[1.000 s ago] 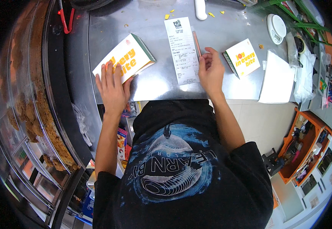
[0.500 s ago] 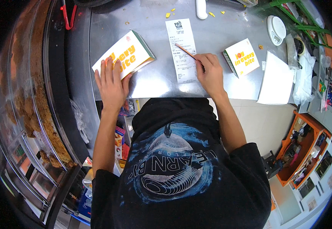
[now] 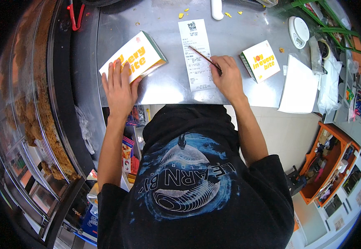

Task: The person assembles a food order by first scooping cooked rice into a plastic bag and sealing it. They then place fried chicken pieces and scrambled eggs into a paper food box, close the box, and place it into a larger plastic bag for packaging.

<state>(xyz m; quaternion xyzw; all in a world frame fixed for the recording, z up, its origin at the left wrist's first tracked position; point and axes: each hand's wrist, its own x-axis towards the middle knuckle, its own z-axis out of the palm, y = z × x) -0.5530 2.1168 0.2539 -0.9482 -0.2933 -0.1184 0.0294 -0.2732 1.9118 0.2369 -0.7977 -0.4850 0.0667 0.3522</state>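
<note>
My left hand (image 3: 120,89) lies flat on a larger white carton (image 3: 141,52) with orange lettering and a green side. Its fingers are stretched out on top, and the thumb rests by the front edge. In my right hand (image 3: 228,79) is a slim dark pencil (image 3: 203,57), pinched between thumb and fingers. The pencil's tip points to the upper left, over the printed part of a long paper receipt (image 3: 198,68). That receipt lies on the steel table between the two cartons. A smaller white carton (image 3: 264,62) of the same design stands right of my right hand.
The steel table (image 3: 159,93) reaches to my waist. On its right are a white kitchen scale (image 3: 299,31), white sheets (image 3: 300,85) and a plastic bag (image 3: 330,83). At the far side lie a white handle (image 3: 217,10), yellow scraps (image 3: 181,15) and red-handled tongs (image 3: 76,18).
The pencil has tilted, and its tip has shifted slightly up and left over the receipt. My left hand stays on the larger carton. The whole view has shifted a little.
</note>
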